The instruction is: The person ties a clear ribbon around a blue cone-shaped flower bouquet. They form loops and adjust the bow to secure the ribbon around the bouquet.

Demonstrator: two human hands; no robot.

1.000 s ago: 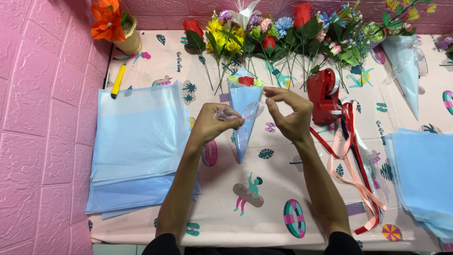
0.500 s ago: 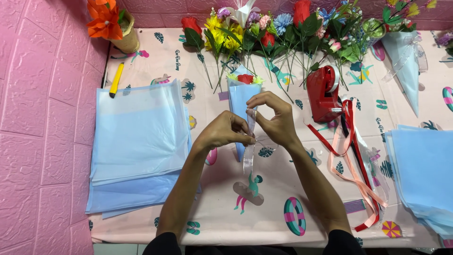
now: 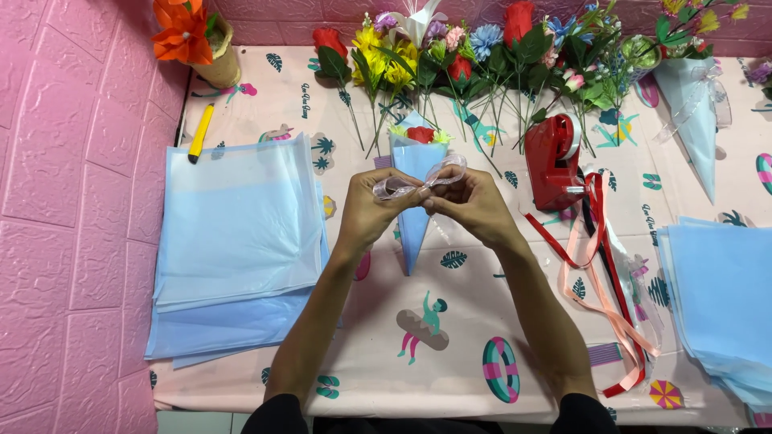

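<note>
Hands: left hand (image 3: 378, 210) and right hand (image 3: 470, 205) pinch sheer ribbon (image 3: 418, 178) | change: bow loops now formed.

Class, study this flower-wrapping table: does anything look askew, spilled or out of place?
Mostly tidy. The red and pink ribbons trail loose and tangled off the table's front edge beside the red tape dispenser. Both hands hold a sheer ribbon bow.

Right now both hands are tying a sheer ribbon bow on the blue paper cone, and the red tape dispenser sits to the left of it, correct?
Not quite. The red tape dispenser sits to the right of the blue paper cone, as the head view shows. The left hand and right hand do hold the sheer ribbon bow.
</note>
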